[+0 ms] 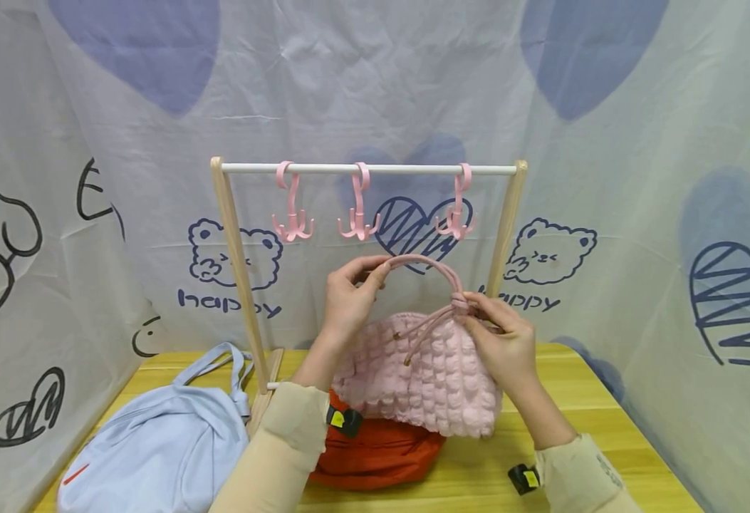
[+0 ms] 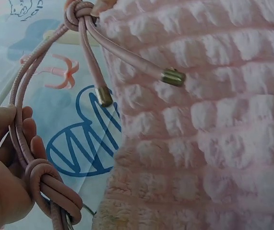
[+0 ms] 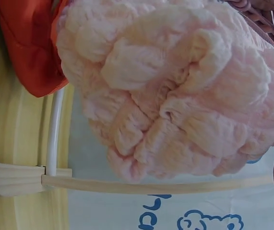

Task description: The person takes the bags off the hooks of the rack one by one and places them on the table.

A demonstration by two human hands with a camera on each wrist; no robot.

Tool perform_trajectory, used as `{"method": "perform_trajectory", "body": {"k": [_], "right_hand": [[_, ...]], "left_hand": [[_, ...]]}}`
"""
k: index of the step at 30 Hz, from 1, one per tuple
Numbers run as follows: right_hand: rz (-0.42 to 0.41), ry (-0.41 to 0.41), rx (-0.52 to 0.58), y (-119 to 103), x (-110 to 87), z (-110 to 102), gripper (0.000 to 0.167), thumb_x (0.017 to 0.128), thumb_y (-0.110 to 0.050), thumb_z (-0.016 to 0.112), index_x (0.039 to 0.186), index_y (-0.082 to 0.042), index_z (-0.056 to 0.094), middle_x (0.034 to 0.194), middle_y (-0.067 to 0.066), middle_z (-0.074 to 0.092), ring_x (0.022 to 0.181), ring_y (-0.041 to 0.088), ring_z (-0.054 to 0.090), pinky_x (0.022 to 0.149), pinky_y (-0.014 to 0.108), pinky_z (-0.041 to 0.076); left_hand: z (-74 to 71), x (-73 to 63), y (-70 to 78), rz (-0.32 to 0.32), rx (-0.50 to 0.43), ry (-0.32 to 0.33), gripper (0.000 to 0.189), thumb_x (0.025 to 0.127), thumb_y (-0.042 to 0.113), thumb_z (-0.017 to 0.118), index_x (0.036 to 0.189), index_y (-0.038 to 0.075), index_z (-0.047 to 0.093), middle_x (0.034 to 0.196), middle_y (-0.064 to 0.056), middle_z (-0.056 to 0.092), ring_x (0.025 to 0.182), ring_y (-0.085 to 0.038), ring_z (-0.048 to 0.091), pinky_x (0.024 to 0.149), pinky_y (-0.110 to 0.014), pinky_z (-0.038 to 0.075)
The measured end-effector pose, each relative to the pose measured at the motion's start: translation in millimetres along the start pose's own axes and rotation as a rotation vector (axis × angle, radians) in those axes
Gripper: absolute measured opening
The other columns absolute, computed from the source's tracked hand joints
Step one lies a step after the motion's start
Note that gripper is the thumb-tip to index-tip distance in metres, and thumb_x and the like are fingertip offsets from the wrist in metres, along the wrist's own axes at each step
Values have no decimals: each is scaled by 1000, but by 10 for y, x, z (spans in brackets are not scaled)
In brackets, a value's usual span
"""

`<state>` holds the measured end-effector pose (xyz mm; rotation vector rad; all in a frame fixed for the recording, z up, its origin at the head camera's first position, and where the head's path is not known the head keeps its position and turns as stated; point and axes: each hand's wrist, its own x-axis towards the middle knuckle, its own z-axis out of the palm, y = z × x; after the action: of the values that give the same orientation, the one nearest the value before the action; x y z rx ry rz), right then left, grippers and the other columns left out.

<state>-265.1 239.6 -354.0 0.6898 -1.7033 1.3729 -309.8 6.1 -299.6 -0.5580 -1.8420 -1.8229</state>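
Note:
A pink puffy handbag (image 1: 435,374) hangs from both hands in front of the rack. My left hand (image 1: 353,296) pinches the left part of its thin, cord-like handle (image 1: 427,259). At the handle's right knot (image 1: 460,303), my right hand (image 1: 503,338) grips with thumb and fingers. Two cord ends with gold tips (image 2: 173,76) dangle from a knot in the left wrist view. The bag's bubbled side (image 3: 175,96) fills most of the right wrist view, where the right hand shows only at the edge.
Three pink hooks (image 1: 358,228) hang on the white rod (image 1: 407,169) of a wooden-legged rack (image 1: 240,263). A light blue backpack (image 1: 157,442) lies at the left of the table (image 1: 592,427). Beneath the pink bag is an orange-red bag (image 1: 381,456). Behind stands a printed curtain (image 1: 413,78).

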Motion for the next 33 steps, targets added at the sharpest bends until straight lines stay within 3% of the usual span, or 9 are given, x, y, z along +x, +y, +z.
{"method": "perform_trajectory", "body": {"k": [11,15,19,23,26,33], "right_hand": [[0,53,46,-26,51,19,35,81,23,75,115,13,73,109,-5,76,97,8,74,87,24,59],[-6,81,50,-39,56,37,35,81,23,74,115,14,73,110,-3,76,97,7,73,87,21,58],[-5,107,43,-57,61,38,35,81,23,75,115,14,73,109,-3,76,96,6,73,86,20,58],[5,125,30,-83,74,28,34,81,22,75,114,13,73,107,-5,76,94,6,72,84,18,58],[16,133,25,-86,86,14,34,81,22,75,114,13,74,107,-6,76,94,6,72,84,18,58],[29,153,60,-109,118,-12,34,82,23,74,115,15,72,108,-4,76,95,8,73,87,23,59]], "left_hand": [[-44,-66,-88,45,49,-49,20,100,9,70,118,3,76,94,-21,73,73,-11,63,65,-19,51],[-57,-103,-122,56,95,-60,23,100,10,70,122,4,74,104,-16,75,85,-19,68,73,-23,54],[-99,-136,-153,119,122,-59,28,100,11,70,127,3,71,121,-13,72,101,-27,69,86,-37,57],[-194,-166,-204,202,150,-43,34,99,11,71,132,2,68,129,-14,68,115,-31,64,95,-51,53],[-291,-195,-266,237,172,-39,39,98,12,73,136,5,66,135,-13,65,122,-30,60,99,-50,50],[-498,-306,-476,204,196,-123,55,94,10,78,146,9,60,149,-12,56,136,-30,52,103,-52,53]]}}
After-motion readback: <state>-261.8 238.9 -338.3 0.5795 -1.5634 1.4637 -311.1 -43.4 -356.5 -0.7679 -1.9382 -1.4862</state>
